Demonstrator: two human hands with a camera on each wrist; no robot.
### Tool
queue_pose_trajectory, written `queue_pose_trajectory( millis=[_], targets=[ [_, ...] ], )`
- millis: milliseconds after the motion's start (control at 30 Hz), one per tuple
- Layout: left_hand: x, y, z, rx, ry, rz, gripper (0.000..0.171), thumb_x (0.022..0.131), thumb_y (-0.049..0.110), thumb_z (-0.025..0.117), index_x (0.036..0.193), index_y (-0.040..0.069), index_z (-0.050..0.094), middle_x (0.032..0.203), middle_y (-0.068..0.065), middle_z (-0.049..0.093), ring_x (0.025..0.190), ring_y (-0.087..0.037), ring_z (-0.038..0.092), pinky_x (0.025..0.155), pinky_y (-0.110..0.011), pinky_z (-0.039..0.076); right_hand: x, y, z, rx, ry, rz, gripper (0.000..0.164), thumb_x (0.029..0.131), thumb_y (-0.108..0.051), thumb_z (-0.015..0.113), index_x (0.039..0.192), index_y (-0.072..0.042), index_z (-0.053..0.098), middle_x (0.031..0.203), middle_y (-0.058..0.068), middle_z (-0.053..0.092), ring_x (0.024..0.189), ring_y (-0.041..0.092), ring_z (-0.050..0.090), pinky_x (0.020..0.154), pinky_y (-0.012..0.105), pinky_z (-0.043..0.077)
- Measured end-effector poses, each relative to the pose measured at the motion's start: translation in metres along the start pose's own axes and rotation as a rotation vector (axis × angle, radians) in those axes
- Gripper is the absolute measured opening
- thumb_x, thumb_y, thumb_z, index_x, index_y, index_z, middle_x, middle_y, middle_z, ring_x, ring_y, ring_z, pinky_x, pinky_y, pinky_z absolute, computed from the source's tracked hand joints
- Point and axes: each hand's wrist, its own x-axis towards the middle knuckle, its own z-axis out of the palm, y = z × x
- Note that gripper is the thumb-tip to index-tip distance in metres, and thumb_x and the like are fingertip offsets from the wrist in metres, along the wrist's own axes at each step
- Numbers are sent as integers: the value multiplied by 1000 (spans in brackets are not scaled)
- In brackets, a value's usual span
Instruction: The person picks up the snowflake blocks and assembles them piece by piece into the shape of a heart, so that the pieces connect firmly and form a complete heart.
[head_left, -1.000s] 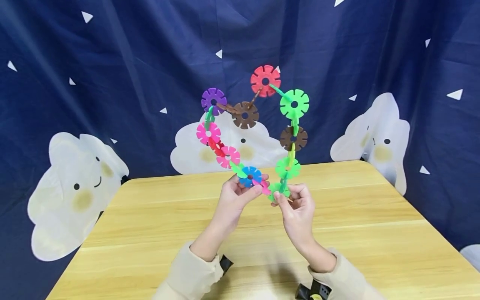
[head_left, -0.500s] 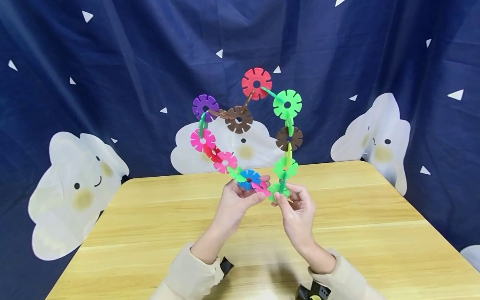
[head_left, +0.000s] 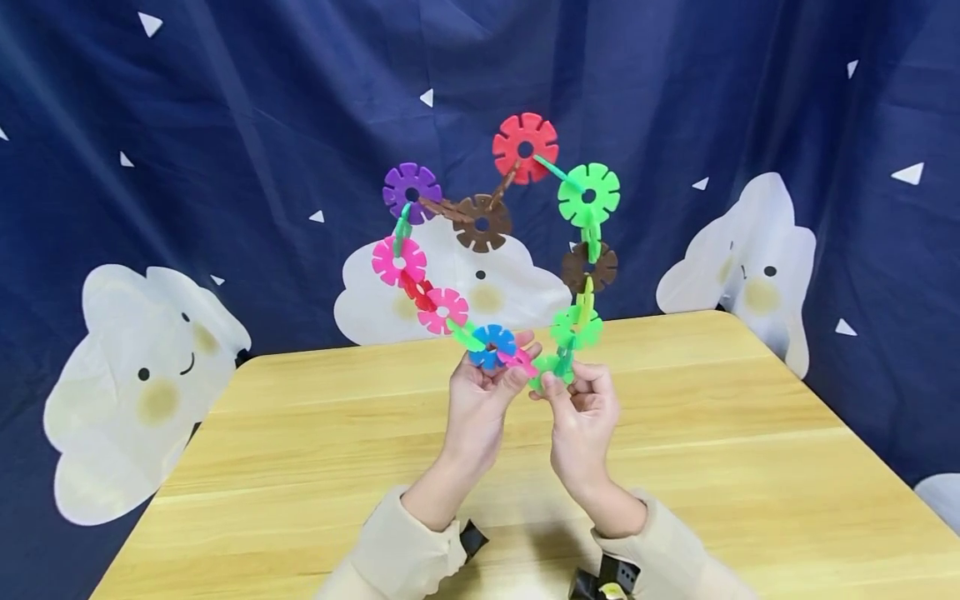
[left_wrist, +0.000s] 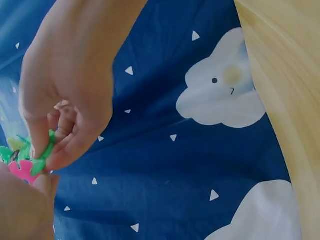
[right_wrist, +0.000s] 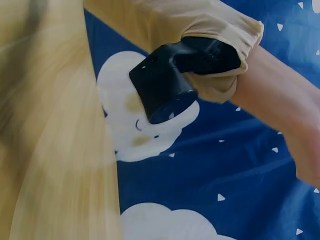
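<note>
A loop of interlocking snowflake discs (head_left: 526,148) in several colours is held up above the table. My left hand (head_left: 480,404) pinches a pink disc (head_left: 519,362) at the loop's bottom, beside a blue disc (head_left: 492,347). My right hand (head_left: 587,412) pinches a green disc (head_left: 546,372) just right of it. In the left wrist view, my right hand (left_wrist: 70,95) grips the green disc (left_wrist: 44,156) close against the pink one (left_wrist: 23,171); part of my left hand (left_wrist: 22,205) is below. The right wrist view shows my left forearm (right_wrist: 280,90), not the discs.
A wood-grain table (head_left: 315,433) spreads beneath both hands. Behind it hangs a dark blue curtain (head_left: 300,108) with white clouds and triangles. Black wrist cameras (right_wrist: 165,82) protrude from below both beige sleeves (head_left: 408,546).
The disc loop first shifts left and tilts, then swings back right and rises slightly in view. Both hands keep their pinch and have drawn a little closer together. The head view has shifted slightly.
</note>
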Motion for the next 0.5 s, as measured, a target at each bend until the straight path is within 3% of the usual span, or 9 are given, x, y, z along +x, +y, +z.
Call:
queue_pose_trajectory(
  millis=[300, 400, 500],
  targets=[
    [-2, -6, 5, -96, -18, 47, 63, 69, 42, 69, 117, 8, 46, 115, -3, 62, 110, -26, 57, 81, -27, 49, 3, -10, 8, 84, 36, 41, 16, 81, 5, 62, 92, -5, 56, 78, 0, 67, 62, 8, 61, 58, 21, 52],
    [-1, -7, 4, -77, -31, 39, 62, 70, 42, 69, 117, 10, 46, 116, -6, 61, 112, -28, 55, 83, -27, 49, 3, -10, 5, 60, 24, 48, 17, 82, 5, 62, 93, -6, 56, 78, -1, 67, 63, 7, 61, 58, 20, 52],
    [1, -5, 2, -1, -56, 12, 64, 71, 41, 70, 118, 6, 45, 118, -14, 60, 112, -27, 55, 87, -28, 48, 5, -10, -1, 33, -6, 41, 18, 82, 5, 61, 94, -7, 56, 78, -2, 66, 64, 7, 61, 59, 20, 52]
  ],
)
